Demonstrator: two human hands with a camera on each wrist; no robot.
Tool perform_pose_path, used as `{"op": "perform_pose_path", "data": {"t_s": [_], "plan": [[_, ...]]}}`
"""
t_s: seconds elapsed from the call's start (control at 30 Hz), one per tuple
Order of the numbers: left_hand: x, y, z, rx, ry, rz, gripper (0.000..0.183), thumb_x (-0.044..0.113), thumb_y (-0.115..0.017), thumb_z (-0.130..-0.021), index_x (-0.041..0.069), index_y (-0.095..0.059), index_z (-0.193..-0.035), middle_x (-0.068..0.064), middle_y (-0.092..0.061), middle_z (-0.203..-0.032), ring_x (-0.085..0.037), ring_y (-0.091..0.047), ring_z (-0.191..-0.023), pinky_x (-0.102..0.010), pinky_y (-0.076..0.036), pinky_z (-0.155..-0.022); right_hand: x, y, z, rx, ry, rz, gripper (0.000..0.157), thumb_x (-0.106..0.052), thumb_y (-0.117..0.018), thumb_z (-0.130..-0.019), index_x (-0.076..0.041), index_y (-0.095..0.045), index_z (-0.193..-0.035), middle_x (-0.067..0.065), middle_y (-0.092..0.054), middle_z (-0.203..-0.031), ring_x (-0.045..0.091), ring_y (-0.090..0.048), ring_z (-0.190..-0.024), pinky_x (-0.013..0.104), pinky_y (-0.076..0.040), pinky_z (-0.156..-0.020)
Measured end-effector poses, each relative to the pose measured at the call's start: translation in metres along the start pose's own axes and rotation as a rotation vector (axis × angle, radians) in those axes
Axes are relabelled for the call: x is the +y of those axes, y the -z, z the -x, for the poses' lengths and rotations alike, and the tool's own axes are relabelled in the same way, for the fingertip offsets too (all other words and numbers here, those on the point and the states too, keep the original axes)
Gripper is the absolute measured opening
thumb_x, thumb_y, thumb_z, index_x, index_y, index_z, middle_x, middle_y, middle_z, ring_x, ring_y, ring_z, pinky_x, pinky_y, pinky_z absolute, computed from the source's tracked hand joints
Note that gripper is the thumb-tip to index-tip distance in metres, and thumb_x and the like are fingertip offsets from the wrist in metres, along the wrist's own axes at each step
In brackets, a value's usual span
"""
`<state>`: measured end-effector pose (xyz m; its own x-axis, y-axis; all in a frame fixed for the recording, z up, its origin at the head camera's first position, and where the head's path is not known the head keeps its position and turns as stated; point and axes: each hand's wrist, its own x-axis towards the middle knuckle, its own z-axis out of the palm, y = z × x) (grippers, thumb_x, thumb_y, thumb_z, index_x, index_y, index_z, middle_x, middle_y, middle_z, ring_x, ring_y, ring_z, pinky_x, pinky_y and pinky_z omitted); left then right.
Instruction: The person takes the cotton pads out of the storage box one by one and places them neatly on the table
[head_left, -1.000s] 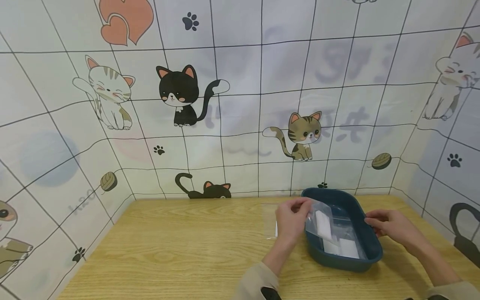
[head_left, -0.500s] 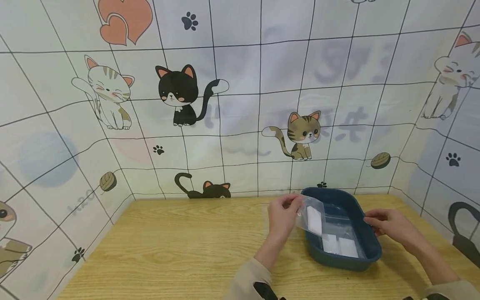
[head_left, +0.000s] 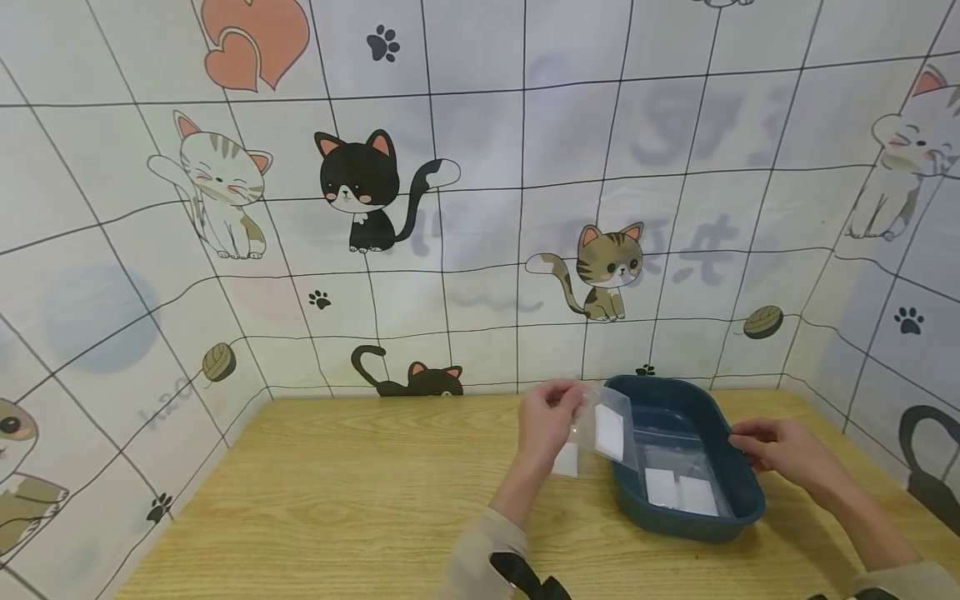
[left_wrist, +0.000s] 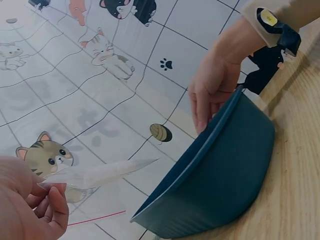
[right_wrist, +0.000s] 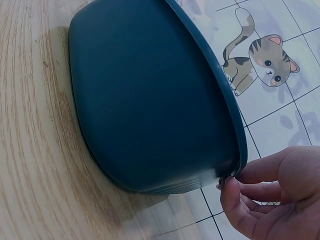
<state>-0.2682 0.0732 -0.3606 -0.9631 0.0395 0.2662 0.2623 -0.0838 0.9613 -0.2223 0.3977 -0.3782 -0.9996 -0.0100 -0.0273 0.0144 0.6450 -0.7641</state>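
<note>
My left hand (head_left: 546, 425) pinches the top of a clear zip bag (head_left: 609, 429) with a flat white piece inside. The bag hangs beside and partly over the left rim of a dark blue plastic basin (head_left: 686, 527). With thumb and fingers, my right hand (head_left: 783, 450) grips the basin's right rim; the right wrist view shows this hand (right_wrist: 275, 200) pinching the edge. Several more white pieces (head_left: 678, 492) in clear bags lie in the basin. Partly hidden behind my left hand, another white piece (head_left: 567, 460) lies on the table.
The wood-grain table (head_left: 360, 492) reaches back to a wall sheet (head_left: 480, 208) printed with cats and grid lines. The basin stands at the table's back right, close to the back wall.
My left hand has moved left with the bag, from over the basin to its left rim. The white piece on the table shows more now. My right hand stays on the rim.
</note>
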Motion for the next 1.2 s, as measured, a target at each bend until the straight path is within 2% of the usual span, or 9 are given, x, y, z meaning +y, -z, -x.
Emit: {"op": "perform_pose_path", "data": {"t_s": [0.27, 0.5, 0.73, 1.2], "plan": [[0.000, 0.017, -0.009, -0.028, 0.040, 0.031, 0.011, 0.000, -0.065, -0.096, -0.006, -0.073, -0.100, -0.007, -0.070, -0.081, -0.006, -0.058, -0.066, -0.017, -0.050, -0.061, 0.001, 0.000, 0.001, 0.007, -0.007, 0.014, 0.045, -0.017, -0.051, -0.107, 0.023, -0.049, -0.128, 0.009, -0.069, -0.099, 0.018, -0.064, -0.079, 0.032, -0.057, -0.070], [0.001, 0.028, -0.014, -0.040, 0.067, 0.049, 0.011, 0.002, -0.065, -0.097, -0.004, -0.072, -0.102, -0.006, -0.070, -0.084, -0.008, -0.059, -0.069, -0.018, -0.051, -0.062, 0.000, 0.001, 0.001, 0.004, -0.020, 0.021, 0.045, -0.017, -0.051, -0.107, 0.023, -0.049, -0.128, 0.009, -0.070, -0.100, 0.019, -0.064, -0.080, 0.032, -0.056, -0.070], [0.002, 0.040, -0.019, -0.011, 0.090, 0.043, 0.011, 0.005, -0.066, -0.097, -0.003, -0.072, -0.102, -0.006, -0.069, -0.084, -0.008, -0.057, -0.069, -0.017, -0.049, -0.061, -0.002, 0.000, 0.000, 0.002, -0.025, 0.017, 0.047, -0.019, -0.051, -0.107, 0.023, -0.048, -0.129, 0.008, -0.069, -0.100, 0.018, -0.064, -0.080, 0.033, -0.057, -0.071], [-0.012, 0.067, -0.031, 0.028, 0.098, 0.036, 0.014, 0.003, -0.065, -0.097, -0.006, -0.071, -0.106, -0.008, -0.068, -0.085, -0.009, -0.056, -0.069, -0.017, -0.046, -0.061, -0.003, 0.000, 0.000, 0.001, -0.022, 0.025, 0.046, -0.018, -0.051, -0.107, 0.022, -0.049, -0.129, 0.009, -0.069, -0.100, 0.019, -0.064, -0.081, 0.033, -0.057, -0.071]]}}
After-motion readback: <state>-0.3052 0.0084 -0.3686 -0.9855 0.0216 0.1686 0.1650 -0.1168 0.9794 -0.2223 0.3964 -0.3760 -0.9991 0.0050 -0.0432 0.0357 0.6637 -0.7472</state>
